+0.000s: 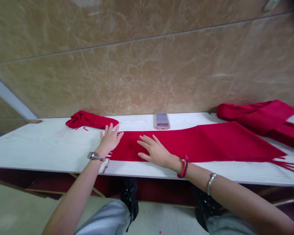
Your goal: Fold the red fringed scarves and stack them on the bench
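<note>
Left hand (110, 140): I see the fingers spread wide, palm down, at the fringed left end of the red scarf (181, 143). Right hand (156, 153): fingers spread, palm down, over the scarf further right. Neither hand grips anything; I cannot tell how firmly either bears on the cloth.

Wrists: a watch-like band (93, 156) is fitted on the left; a red bracelet (183, 167) on the right, with a silver bangle (211, 183) further up that forearm.

Scarf: laid lengthwise along the white table (34, 147), widening toward the right, where loose fringe strands (287, 165) fan out.

Surroundings: a bunched red cloth (90, 120) lies behind the left hand. A phone (162, 121) lies between the scarf and the marbled wall (161, 75). At the right rear I see a second, folded red cloth (257, 114). Dark shoes (129, 195) show below the front edge.
</note>
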Motion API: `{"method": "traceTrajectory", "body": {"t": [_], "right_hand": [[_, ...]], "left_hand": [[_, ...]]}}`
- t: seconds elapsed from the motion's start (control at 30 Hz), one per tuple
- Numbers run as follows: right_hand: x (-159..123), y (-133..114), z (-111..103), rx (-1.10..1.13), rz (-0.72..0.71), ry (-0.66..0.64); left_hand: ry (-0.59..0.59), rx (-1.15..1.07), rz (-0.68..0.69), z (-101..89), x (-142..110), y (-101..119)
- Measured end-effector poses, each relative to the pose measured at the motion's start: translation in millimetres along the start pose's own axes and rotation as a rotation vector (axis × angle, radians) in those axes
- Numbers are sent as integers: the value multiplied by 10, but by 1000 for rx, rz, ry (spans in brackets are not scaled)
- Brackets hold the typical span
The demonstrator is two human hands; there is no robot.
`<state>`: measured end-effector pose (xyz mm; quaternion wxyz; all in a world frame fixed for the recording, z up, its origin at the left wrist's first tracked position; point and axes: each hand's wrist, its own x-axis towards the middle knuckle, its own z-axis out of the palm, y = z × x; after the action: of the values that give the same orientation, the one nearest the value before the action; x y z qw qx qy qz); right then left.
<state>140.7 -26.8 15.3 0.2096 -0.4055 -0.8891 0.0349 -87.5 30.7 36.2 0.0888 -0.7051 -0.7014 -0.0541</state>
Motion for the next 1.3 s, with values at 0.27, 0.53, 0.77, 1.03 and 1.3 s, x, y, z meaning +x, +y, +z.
{"method": "traceTrajectory", "body": {"t": [0.27,0.53,0.77,1.03,1.3], "right_hand": [[-135,383,-89,-138,296,-147],[-240,526,-143,-167,272,-203],[-741,1133,-477,-450,464,-208],[-1550,1908,-1012,-574,579,-265],[-1146,1706,-990,-422,536,-89]], "left_hand": [[-298,-111,326,175,-46,607],[-347,-97,294,206,38,568],[-394,-88,289,20,-10,626],[-419,-138,291,129,100,510],[-218,-127,356,-117,55,1211]]}}
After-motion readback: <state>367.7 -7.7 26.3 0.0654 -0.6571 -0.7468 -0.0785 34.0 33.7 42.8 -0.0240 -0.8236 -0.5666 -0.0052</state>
